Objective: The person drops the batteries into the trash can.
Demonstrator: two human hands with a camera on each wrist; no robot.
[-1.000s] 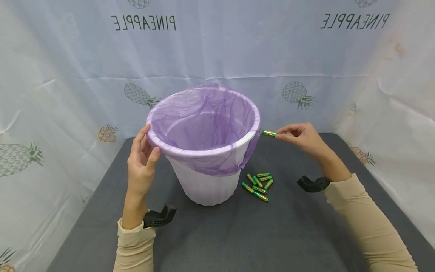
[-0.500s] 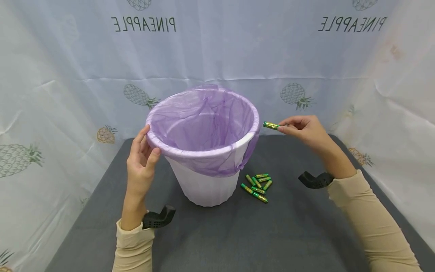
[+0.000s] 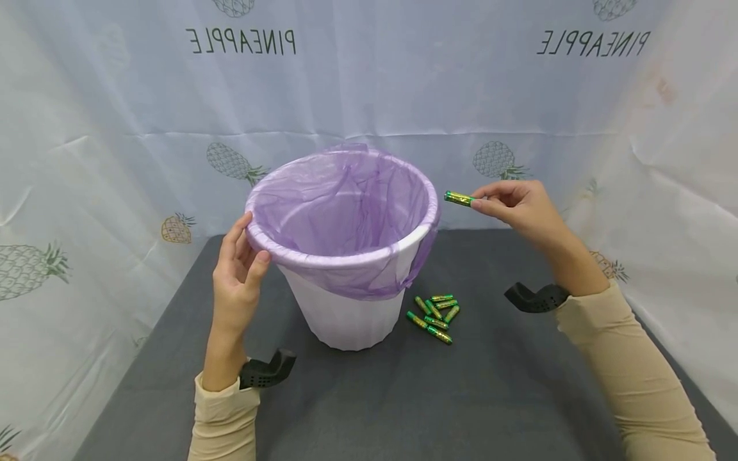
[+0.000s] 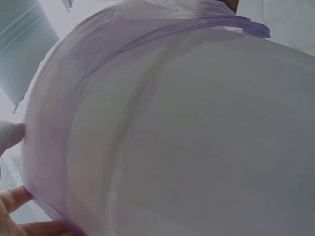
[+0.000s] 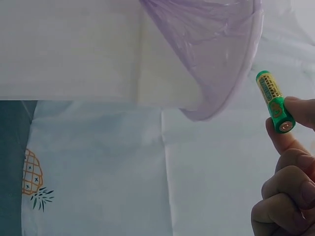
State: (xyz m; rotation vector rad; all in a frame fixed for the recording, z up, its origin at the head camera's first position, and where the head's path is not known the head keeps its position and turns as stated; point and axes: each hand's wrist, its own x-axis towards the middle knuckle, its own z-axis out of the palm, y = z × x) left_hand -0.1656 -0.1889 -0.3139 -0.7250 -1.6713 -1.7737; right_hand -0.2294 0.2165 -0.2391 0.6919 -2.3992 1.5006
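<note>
A white wastebasket [image 3: 346, 314] lined with a purple plastic bag [image 3: 340, 224] stands in the head view's middle. My left hand [image 3: 235, 282] rests against the left side of its rim, thumb and fingers spread along the outside. In the left wrist view, those fingertips [image 4: 17, 196] touch the bag's folded-over edge. Just right of the rim, my right hand [image 3: 516, 208] pinches a green and gold battery [image 3: 459, 198] between thumb and fingers, its far end pointing at the basket. The right wrist view shows the battery [image 5: 273, 101] raised beside the rim, its other fingers curled below.
Several matching loose batteries [image 3: 435, 314] lie on the dark grey tabletop [image 3: 369, 410], right of the basket's base. A pale curtain [image 3: 369, 83] printed with pineapples hangs behind and at both sides. Each wrist carries a black camera mount [image 3: 268, 369].
My right hand has lifted the pinched battery from just below rim height to beside the upper rim. My left hand stays at the rim.
</note>
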